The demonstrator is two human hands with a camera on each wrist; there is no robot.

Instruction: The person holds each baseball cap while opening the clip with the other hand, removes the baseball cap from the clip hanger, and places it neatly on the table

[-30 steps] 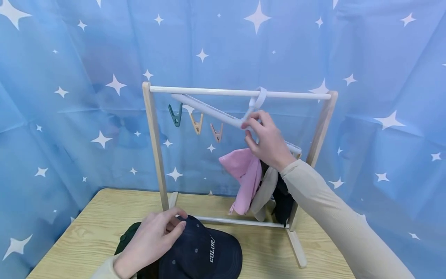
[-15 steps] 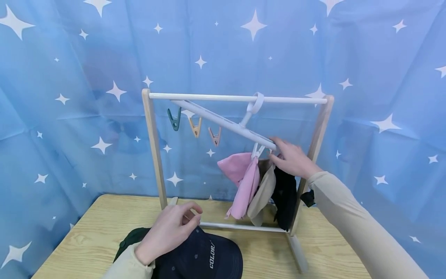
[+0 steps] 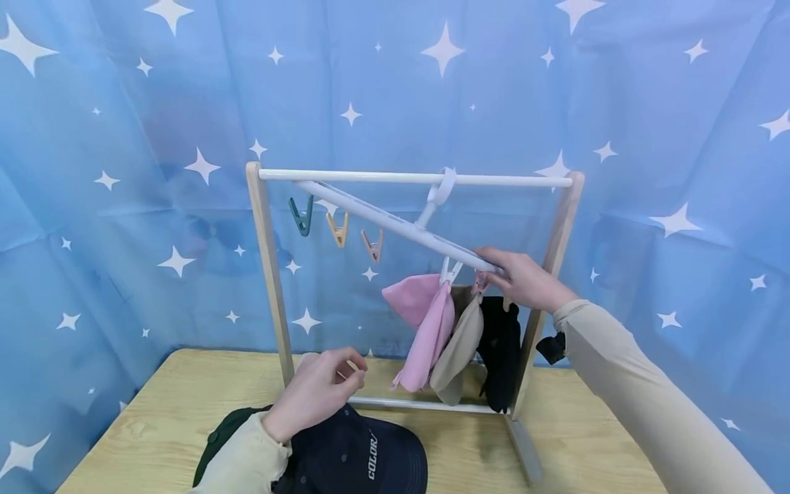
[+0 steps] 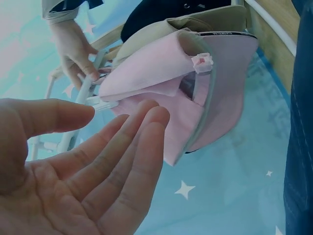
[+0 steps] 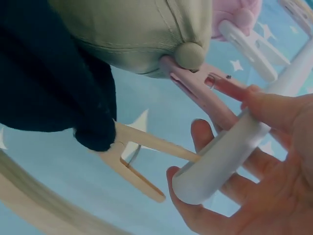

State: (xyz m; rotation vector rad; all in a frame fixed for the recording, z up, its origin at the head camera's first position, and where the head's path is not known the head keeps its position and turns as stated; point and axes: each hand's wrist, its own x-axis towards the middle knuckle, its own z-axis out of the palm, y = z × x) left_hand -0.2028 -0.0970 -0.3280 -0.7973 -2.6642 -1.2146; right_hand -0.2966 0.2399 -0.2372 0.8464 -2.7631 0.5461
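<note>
A white hanger (image 3: 395, 225) hooks over the rack's top bar, its right end lower in the head view. My right hand (image 3: 527, 280) grips that end, fingers and thumb around the white arm (image 5: 220, 161) in the right wrist view. From its clips hang a pink cap (image 3: 426, 343), a beige cap (image 3: 465, 336) and a black cap (image 3: 501, 350). A pink clothespin (image 5: 205, 93) bites the beige cap; a tan clothespin (image 5: 134, 159) bites the black one. My left hand (image 3: 321, 387), fingers loosely bent and holding nothing, hovers above a navy cap (image 3: 345, 453).
Free clothespins in green (image 3: 301, 218), yellow (image 3: 338, 230) and pink (image 3: 373, 245) dangle under the hanger's left arm. The wooden rack's left post (image 3: 269, 274) and right post (image 3: 561, 233) stand on the table (image 3: 160, 405). A dark green cap (image 3: 212, 442) lies beside the navy one.
My right hand has gone from near the hanger's hook to its right end and now grips it. My left hand has risen slightly and shifted right.
</note>
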